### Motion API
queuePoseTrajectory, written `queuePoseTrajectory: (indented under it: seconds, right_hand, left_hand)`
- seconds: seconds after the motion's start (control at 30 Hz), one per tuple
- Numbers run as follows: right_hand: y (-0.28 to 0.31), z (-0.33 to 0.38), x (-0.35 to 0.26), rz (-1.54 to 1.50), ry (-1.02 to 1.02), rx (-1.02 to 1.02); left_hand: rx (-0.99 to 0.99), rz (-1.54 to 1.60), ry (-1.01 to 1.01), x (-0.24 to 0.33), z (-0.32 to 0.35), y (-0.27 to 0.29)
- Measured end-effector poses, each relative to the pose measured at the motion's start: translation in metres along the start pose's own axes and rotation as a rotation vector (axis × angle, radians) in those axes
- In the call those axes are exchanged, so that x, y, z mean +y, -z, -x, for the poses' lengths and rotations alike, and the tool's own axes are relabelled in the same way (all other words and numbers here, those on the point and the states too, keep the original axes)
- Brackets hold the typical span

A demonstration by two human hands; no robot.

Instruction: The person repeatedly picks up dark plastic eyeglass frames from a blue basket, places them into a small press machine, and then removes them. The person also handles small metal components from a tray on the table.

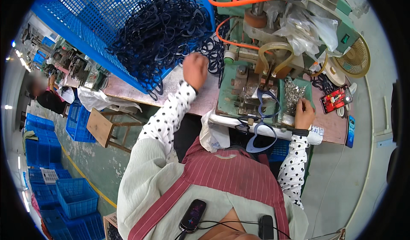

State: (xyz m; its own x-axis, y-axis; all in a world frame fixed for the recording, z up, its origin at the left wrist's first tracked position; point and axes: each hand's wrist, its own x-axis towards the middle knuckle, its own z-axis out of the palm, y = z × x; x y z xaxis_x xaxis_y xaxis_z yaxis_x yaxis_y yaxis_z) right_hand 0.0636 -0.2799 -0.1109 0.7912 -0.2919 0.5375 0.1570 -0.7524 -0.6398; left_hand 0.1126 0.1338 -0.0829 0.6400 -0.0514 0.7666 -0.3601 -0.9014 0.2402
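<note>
dark blue rubber loops (158,30) spill from the tipped blue plastic crate (85,22) just beyond the left hand (195,69), fisted at the pile's near edge over the bench (171,84), while the right hand (304,111) pinches into the small silver parts (294,94) beside the green press (243,90)

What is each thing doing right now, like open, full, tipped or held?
Blue plastic crate: tipped on its side, dark blue frames spilling out.
Pile of dark blue frames: heaped, tangled.
Left hand: closed, at the pile's edge.
Right hand: resting beside the tray.
Green tray of small silver metal parts: full.
Red phone: lying flat.
</note>
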Motion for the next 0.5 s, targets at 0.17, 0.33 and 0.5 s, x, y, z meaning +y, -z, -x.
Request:
queuePoseTrajectory:
  seconds: [0.17,0.33,0.5]
  right_hand:
    - [-0.002,0.001,-0.004,0.173,0.200,0.059]
    - [0.005,-0.001,-0.018,0.318,0.338,0.117]
    - [0.001,0.000,-0.002,0.281,0.190,0.079]
  left_hand:
    - [-0.265,-0.557,0.346,-0.059,-0.047,-0.048]
    - [-0.507,-0.523,0.774,-0.049,-0.061,-0.103]
    - [-0.623,-0.311,1.050,-0.049,-0.059,-0.105]
